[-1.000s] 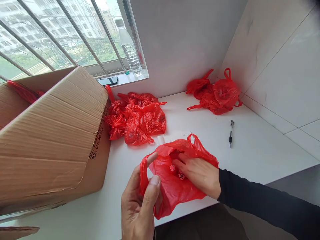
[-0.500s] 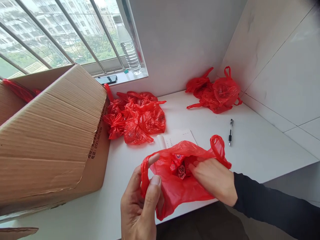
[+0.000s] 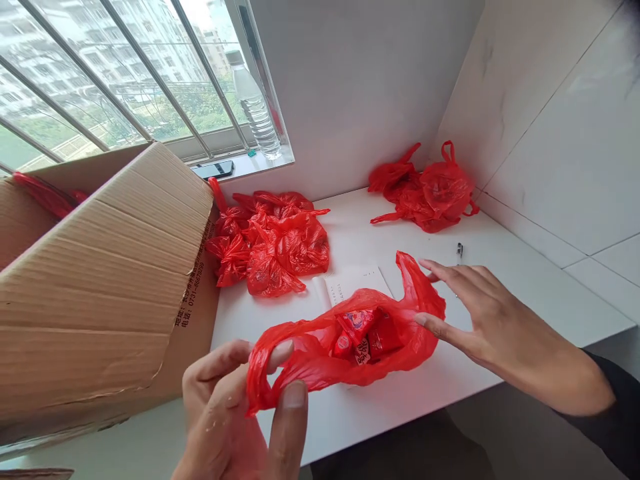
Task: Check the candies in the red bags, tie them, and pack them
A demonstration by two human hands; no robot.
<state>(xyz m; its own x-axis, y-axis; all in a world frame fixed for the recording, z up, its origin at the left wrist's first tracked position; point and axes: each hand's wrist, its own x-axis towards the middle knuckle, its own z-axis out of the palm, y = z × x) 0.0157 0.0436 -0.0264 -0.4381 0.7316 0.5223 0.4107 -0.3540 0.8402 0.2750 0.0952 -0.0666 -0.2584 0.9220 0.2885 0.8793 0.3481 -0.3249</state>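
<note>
Well, an open red bag is stretched between the person's two hands, just over the near edge of the white bench; I can't tell whether its bottom rests there. The left hand has hold of one handle, a finger hooked through the loop and the thumb beside it. Across from it, the right hand is spread, thumb and fingers well apart around the other handle, which stands up; I can't make out how firmly the fingertips touch the plastic. Beyond the wrist comes a dark sleeve.

The mouth gapes upward, so I can see small red packets lying inside, one wrapper showing bold dark characters. Just behind the bag lies a printed white paper, partly covered by it. Near the right hand, a pen pokes out, mostly hidden.

Farther back, tied red bags sit bunched together next to a big cardboard box, which has more red plastic inside. Some loose red bags are heaped in the far corner by the tiled wall. Up on the windowsill, a dark phone lies flat and a clear bottle stands beside the metal bars.
</note>
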